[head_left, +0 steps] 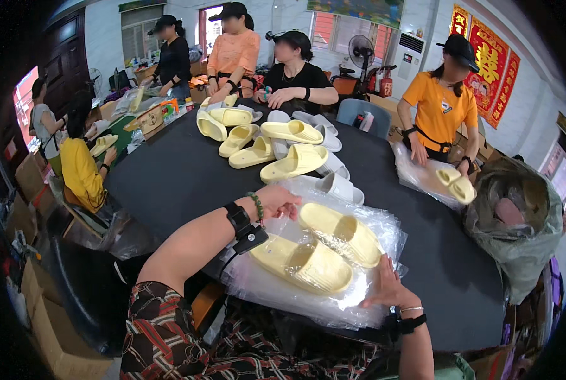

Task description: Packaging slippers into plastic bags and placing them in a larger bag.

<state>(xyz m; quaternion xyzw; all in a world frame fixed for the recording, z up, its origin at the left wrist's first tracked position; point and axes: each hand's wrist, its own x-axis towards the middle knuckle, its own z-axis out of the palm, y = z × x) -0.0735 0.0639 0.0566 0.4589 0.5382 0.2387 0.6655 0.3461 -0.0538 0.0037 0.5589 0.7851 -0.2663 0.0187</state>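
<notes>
Two pale yellow slide sandals [324,250] lie side by side on a stack of clear plastic bags [365,215] at the near edge of the round black table [175,174]. My left hand [278,201] rests fingers curled on the far left part of the bag stack, beside the sandals. At the stack's near right edge, my right hand [384,288] lies flat on the plastic, fingers spread, just below the right sandal. Neither hand holds a sandal.
A heap of yellow and white sandals [283,149] covers the table's far middle. Several people sit or stand around the table; one in orange at the right handles sandals in bags [451,183]. A grey-green sack [517,221] stands at the right. Cardboard boxes [48,329] sit on the floor at left.
</notes>
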